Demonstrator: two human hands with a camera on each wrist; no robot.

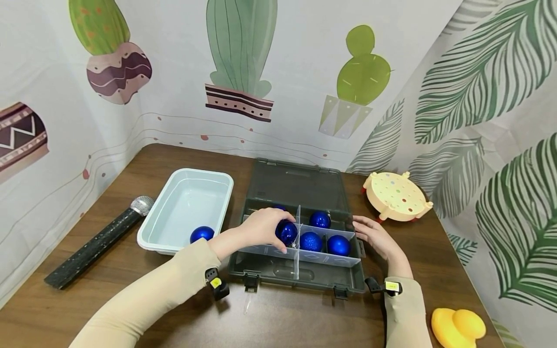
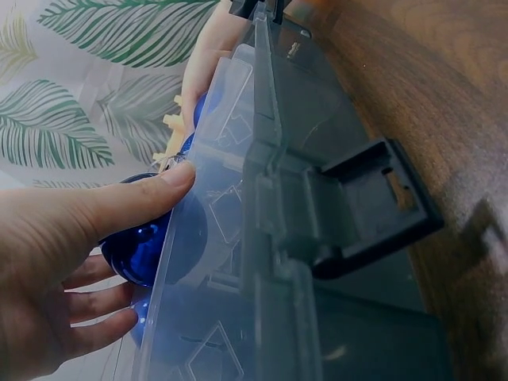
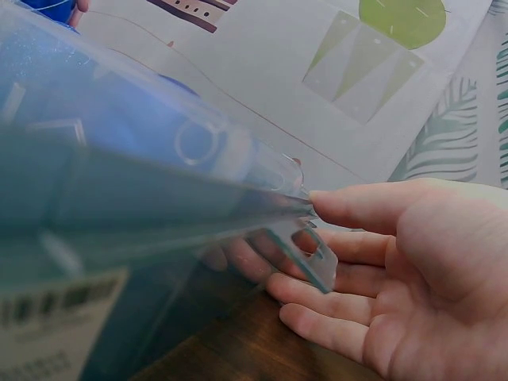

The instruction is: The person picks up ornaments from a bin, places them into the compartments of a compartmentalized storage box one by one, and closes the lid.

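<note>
Brown tabletop (image 1: 296, 321) carries the divided case (image 1: 296, 193); at its left half my left hand (image 1: 261, 228) pinches a glossy ball (image 1: 287, 233), probably light, slick, brittle, best cupped round its widest part; my right hand's (image 1: 376, 238) loose fingers touch the case.

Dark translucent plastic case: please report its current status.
Left hand holding shiny, round blue ball at dark plastic case. Right hand touching case's right side. Translucent plastic divider close beside held ball.

Glossy, deep-blue, spherical ball (image 1: 286, 233) — held in the left hand (image 1: 261, 226), towards 10 o'clock from the centre of a divided, translucent dark-grey, rectangular plastic box (image 1: 265, 267). The box lies flat — lid (image 1: 300, 186) open towards 12 o'clock, 3 o'clock edge touched by the right hand (image 1: 377, 239).
</note>
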